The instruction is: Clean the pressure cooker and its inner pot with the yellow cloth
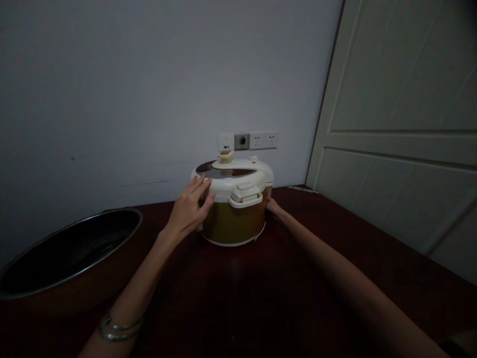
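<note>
An electric pressure cooker with a golden-brown body stands upright on the dark red table. Its white, dark-topped lid sits closed.

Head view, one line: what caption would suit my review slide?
Left hand against a lidded cooker, right hand at its other side, wide pan at left.

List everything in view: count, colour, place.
table: 1, dark red, under the cookware
wall: 1, pale grey, behind
panel: 1, off-white, right side
cooker: 1, white top, olive-gold body, on table near wall
pan: 1, black inside, brown outside, left on table
wall plates: row of at least three, white and grey, above cooker
patterned strip: 1, pale, table's far right edge
bracelets: count unclear, silvery, left forearm
left hand: 1, bare, touching cooker's left front
right hand: 1, bare, cooker's right side, partly hidden
</note>
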Demonstrator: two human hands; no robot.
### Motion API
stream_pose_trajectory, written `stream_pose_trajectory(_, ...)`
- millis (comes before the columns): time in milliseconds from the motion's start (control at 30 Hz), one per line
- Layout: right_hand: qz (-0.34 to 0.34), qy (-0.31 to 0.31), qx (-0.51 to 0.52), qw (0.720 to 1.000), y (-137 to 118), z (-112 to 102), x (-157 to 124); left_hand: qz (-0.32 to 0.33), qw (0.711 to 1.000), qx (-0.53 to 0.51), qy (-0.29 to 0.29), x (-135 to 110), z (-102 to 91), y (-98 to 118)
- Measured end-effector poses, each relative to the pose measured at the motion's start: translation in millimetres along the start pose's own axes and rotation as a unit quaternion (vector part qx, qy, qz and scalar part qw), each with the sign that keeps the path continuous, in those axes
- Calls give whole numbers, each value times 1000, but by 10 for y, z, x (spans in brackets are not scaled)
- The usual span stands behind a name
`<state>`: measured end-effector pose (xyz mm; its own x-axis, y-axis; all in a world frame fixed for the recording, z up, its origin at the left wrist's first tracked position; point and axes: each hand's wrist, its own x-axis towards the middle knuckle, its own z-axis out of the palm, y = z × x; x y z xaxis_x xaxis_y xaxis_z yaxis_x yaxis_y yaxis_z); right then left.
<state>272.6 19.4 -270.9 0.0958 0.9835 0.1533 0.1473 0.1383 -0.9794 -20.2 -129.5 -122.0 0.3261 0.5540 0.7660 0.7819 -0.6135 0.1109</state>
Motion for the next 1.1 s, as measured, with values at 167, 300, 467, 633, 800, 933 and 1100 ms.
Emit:
stream_pose_trajectory(167,73,8,-23,997,44,-97,-207,-1,1000,12,5,0,11,18)
stream_pose_trajectory(300,96,11,-27,995,62,-162,-441,-2,1000,15,-1,-3,14,34)
stream_pose_trajectory(467,85,15,-20,996,53,-210,-767,-8,1000,15,1,-2,24,51)
stream_pose_trajectory(633,51,31,-35,998,17,-201,-965,-11,1000,-3,3,3,19,50)
stream_pose_trajectory(800,-18,34,-88,995,-113,-295,-1061,-14,999,-35,0,16,-18,-30)
stream_pose_trajectory(933,-107,47,-138,983,-332,-446,-1254,-12,996,-85,5,36,-48,-113)
stream_pose_trajectory(1100,-207,121,-178,955,-682,-610,-1351,-62,983,-174,15,67,-68,-139)
